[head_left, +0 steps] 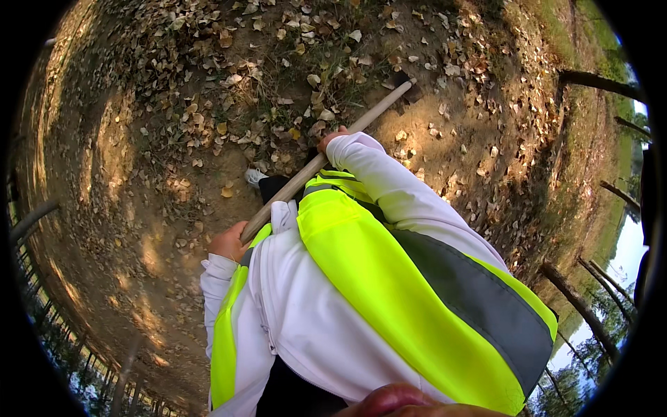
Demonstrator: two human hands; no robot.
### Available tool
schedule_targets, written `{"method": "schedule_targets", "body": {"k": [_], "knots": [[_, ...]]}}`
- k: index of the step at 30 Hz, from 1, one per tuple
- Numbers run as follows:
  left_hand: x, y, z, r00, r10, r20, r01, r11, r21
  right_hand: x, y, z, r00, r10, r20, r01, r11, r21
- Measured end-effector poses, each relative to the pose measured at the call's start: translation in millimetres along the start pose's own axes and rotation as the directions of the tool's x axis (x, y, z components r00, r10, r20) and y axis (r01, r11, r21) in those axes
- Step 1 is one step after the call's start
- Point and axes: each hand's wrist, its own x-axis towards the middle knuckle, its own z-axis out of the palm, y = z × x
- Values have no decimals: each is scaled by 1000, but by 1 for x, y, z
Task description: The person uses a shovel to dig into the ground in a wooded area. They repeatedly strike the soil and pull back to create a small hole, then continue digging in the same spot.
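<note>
The left hand [228,242] and right hand [333,137] both grip a wooden pole [306,172]. It slants from near left to far right, over ground [201,184] strewn with leaves [201,118]; no finished or remaining work can be told apart.

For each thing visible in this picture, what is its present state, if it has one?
Left hand: closed around the near end of the pole.
Right hand: closed around the pole, farther up.
Wooden pole: held aslant; its far end points up-right.
Yellow-and-grey vest: worn over the white jacket.
White shoe: partly hidden.
Leaves: fallen, scattered.
</note>
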Motion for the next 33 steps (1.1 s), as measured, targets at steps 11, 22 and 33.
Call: {"method": "schedule_targets", "body": {"k": [11, 22, 33], "knots": [[-117, 20, -122, 968, -201, -152, 227, 958, 175, -63, -167, -84, 861, -322, -393, 394, 912, 115], [-140, 41, -125, 834, -29, -550, 144, 976, 166, -63, -160, -99, 842, -413, -348, 479, 868, 129], [-127, 51, -123, 684, 140, -716, 110, 950, 291, -62, -133, -91, 768, -357, -532, 482, 869, 113]]}}
